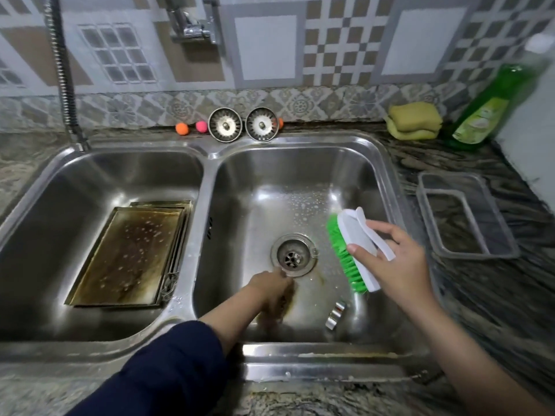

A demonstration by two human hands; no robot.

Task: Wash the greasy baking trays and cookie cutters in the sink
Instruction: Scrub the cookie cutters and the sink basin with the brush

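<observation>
The greasy baking trays lie stacked flat in the left basin, brown-stained and beaded with suds, well left of both hands. A small shiny metal cookie cutter lies in the steel right basin, below the right hand, whose grip pinches a white scrub brush with green bristles. The left hand reaches down beside the drain, blurred; its grip cannot be told.

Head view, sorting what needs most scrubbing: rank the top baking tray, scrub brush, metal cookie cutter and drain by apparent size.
1. Top baking tray
2. Scrub brush
3. Drain
4. Metal cookie cutter

The brush is held nearer the camera, so it may look oversized.
</observation>
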